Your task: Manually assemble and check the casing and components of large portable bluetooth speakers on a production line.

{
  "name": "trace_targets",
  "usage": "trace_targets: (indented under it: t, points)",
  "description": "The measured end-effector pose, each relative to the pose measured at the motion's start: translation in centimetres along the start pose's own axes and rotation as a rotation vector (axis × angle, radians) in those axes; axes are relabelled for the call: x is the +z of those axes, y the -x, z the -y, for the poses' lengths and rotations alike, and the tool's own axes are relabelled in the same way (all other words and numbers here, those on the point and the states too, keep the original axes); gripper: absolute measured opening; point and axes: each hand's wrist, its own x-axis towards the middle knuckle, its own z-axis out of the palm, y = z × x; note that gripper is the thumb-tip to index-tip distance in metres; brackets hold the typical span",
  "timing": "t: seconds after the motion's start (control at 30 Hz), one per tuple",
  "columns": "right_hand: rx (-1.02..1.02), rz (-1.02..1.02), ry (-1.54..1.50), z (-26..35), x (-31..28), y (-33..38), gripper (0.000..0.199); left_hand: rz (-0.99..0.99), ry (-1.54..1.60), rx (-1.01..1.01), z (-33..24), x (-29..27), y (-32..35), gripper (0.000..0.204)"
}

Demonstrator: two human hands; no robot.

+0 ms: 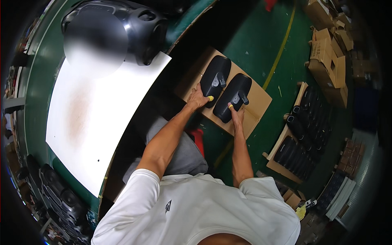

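Two black, rounded, elongated speakers lie side by side on a flat piece of brown cardboard (259, 100) in front of me. My left hand (198, 98) grips the near end of the left speaker (215, 68), its thumb on top and fingers along the outer side. The right speaker (238, 84) has its near end in my right hand (237, 115), thumb on top; part of that hand's fingers is hidden. Each speaker has a small grey plate and a raised black flap on its upper face. Both thumbs carry yellow finger covers.
To my left, a green table bears a white sheet (94, 118) and a large black speaker (143, 32). Rows of similar black speakers (302, 126) rest on a cardboard-covered pallet at right. Open cartons (328, 67) stand beyond it. A yellow line (281, 47) crosses the green floor.
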Motion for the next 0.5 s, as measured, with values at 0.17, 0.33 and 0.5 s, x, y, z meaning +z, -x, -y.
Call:
trace_targets:
  t: [0.17,0.33,0.5]
  points:
    - [0.073,0.069,0.129,-5.6,-0.5,-6.5,0.110,-0.051,-0.005,0.369,-2.0,-2.2,3.7,0.076]
    - [0.060,0.119,0.111,-1.1,-6.0,2.1,0.058,-0.179,-0.061,0.505,-1.8,-6.7,18.5,0.031]
    - [-0.404,0.474,0.015,9.1,-6.9,11.2,0.057,-0.885,0.165,0.214,9.8,-10.9,33.6,0.021]
